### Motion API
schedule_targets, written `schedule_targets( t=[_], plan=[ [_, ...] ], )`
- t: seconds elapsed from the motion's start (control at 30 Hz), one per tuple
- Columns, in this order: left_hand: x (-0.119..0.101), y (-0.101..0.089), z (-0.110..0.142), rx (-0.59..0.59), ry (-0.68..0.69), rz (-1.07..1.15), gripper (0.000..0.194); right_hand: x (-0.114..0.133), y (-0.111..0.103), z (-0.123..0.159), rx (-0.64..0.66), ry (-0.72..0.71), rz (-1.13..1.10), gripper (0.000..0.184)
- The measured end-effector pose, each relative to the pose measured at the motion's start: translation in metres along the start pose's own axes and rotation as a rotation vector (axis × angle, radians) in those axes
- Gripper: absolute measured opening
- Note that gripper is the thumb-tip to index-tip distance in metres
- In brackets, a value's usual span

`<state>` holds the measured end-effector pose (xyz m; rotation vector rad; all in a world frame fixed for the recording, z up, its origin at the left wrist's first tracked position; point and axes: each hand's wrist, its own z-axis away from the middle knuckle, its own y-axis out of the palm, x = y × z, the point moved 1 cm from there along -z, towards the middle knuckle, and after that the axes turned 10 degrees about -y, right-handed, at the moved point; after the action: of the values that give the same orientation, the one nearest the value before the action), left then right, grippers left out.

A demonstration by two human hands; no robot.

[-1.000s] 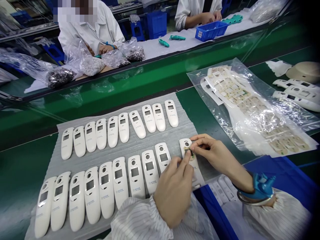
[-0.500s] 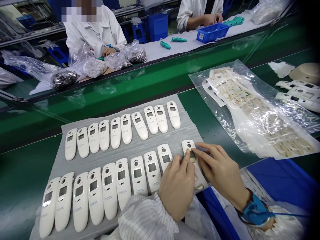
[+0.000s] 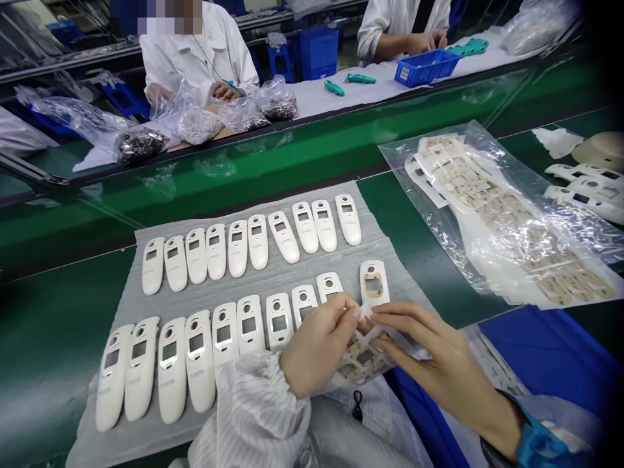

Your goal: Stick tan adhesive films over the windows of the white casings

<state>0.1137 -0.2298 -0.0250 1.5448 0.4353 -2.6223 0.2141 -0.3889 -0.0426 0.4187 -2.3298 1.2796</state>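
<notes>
A sheet of tan adhesive stickers (image 3: pixel 363 357) with cut-out windows lies low in front of me, partly under my hands. My left hand (image 3: pixel 319 344) pinches its upper edge between thumb and fingers. My right hand (image 3: pixel 433 354), its wrist in a blue strap, holds the same sheet from the right with fingers bent. Just beyond my fingertips lies a white handheld-device shell (image 3: pixel 374 270), with a tan sticker (image 3: pixel 374 294) framing its window. My left hand and sleeve hide parts of the near row of white shells (image 3: pixel 173 370).
A far row of shells (image 3: pixel 237 250) lies on the grey foam sheet (image 3: pixel 195 302). At right, a clear bag (image 3: pixel 475 260) holds more sticker sheets, with further white shells (image 3: pixel 589 192) behind. Across the green divider, two co-workers sit near bagged parts (image 3: pixel 141 144) and a blue bin (image 3: pixel 426 67).
Both hands have left the shell's window, where a tan sticker now shows, and come nearer me onto the sticker sheet. The view has shifted slightly.
</notes>
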Motion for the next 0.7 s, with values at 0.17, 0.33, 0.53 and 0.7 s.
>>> schedule_targets(
  t=[0.17,0.33,0.53,0.7],
  plan=[
    [0.004,0.009,-0.01,0.015,-0.04,-0.026,0.025,-0.01,0.006,0.01,0.03,0.09,0.026,0.029],
    [0.003,0.014,-0.007,0.118,-0.01,0.107,0.023,-0.007,-0.001,0.024,-0.039,0.112,-0.04,0.029],
    [0.012,0.017,-0.009,0.167,-0.026,0.215,0.024,-0.002,0.001,0.028,-0.042,0.091,-0.121,0.022],
    [0.011,0.014,-0.005,0.12,-0.043,0.188,0.024,0.008,-0.003,0.027,-0.116,0.013,0.027,0.021]
  ],
)
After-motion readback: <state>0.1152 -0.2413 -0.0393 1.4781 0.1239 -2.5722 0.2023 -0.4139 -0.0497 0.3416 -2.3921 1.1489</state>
